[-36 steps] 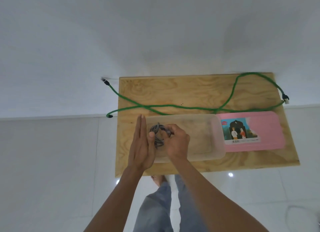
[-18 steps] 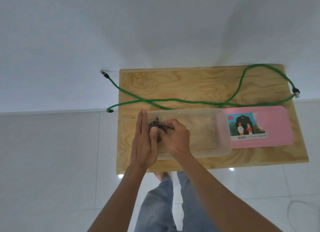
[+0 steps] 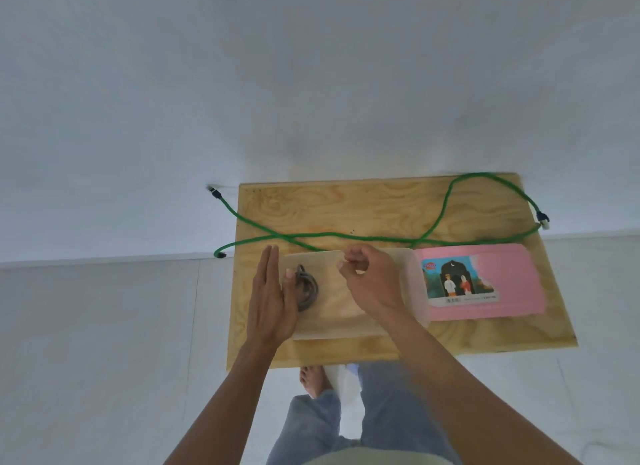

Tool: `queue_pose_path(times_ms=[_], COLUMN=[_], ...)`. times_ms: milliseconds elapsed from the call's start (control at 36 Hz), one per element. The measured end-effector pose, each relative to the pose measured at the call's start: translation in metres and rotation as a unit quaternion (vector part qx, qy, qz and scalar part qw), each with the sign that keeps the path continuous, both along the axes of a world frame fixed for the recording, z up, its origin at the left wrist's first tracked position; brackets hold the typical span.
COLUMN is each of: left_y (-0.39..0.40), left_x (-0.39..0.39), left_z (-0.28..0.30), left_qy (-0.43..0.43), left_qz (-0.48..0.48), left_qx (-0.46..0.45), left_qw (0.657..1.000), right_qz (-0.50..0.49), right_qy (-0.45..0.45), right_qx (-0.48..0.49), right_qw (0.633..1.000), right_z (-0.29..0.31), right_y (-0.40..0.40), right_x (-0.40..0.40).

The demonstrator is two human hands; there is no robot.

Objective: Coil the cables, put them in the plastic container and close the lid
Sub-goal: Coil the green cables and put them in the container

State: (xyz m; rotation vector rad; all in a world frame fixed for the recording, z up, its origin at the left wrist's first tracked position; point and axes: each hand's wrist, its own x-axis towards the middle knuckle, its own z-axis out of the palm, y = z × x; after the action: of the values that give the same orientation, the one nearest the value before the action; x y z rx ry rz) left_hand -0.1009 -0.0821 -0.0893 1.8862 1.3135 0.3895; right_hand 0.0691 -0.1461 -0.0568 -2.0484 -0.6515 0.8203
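One green cable (image 3: 346,236) lies uncoiled beyond the container (image 3: 412,291) (left hand (image 3: 270,301) flat, right hand (image 3: 370,281) curled, empty).

My left hand (image 3: 272,301) is flat, its fingers (image 3: 271,268) straight and pressed together, pointing away from me. The thumb sits on the inner side, toward my other hand. The left forearm runs up from the bottom of the view, slanting slightly right to the wrist. My right hand (image 3: 372,281) is held apart from the left, back of the hand toward the camera, its fingers curled loosely inward with the tips bent back toward the left; I see nothing held in them. The right forearm comes in from the lower right, crossing diagonally up to the wrist.
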Motion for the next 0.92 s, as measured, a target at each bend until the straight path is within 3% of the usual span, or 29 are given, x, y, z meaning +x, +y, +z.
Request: queue_pose_path(times_ms=[222,389,444,528,583,667,750,917], left_y=[0.067,0.103,0.109,0.116,0.12,0.123,0.122,0.127], left_x=[0.048,0.096,0.11,0.125,0.13,0.135,0.137,0.133], left_z=[0.023,0.018,0.015,0.016,0.012,0.005,0.001,0.004], left_qy=[0.054,0.179,0.262,0.396,0.442,0.475,0.485,0.444], left_qz=[-0.013,-0.121,-0.167,-0.264,-0.313,-0.337,-0.34,-0.332], left_qx=[0.045,0.014,0.011,0.015,0.015,0.019,0.034,0.03], left_qw=[0.997,0.976,0.95,0.879,0.841,0.813,0.805,0.831], right_qz=[0.053,0.183,0.243,0.347,0.411,0.469,0.485,0.5], right_qy=[-0.1,-0.14,-0.132,-0.118,-0.111,-0.099,-0.105,-0.108], right_qx=[0.002,-0.116,-0.174,-0.231,-0.244,-0.279,-0.29,-0.276], right_qw=[0.994,0.966,0.945,0.901,0.872,0.833,0.818,0.814], right_z=[0.009,-0.018,-0.028,-0.034,-0.033,-0.033,-0.041,-0.035], right_y=[0.031,0.053,0.059,0.064,0.067,0.071,0.074,0.074], right_x=[0.084,0.133,0.148,0.166,0.175,0.181,0.181,0.18])
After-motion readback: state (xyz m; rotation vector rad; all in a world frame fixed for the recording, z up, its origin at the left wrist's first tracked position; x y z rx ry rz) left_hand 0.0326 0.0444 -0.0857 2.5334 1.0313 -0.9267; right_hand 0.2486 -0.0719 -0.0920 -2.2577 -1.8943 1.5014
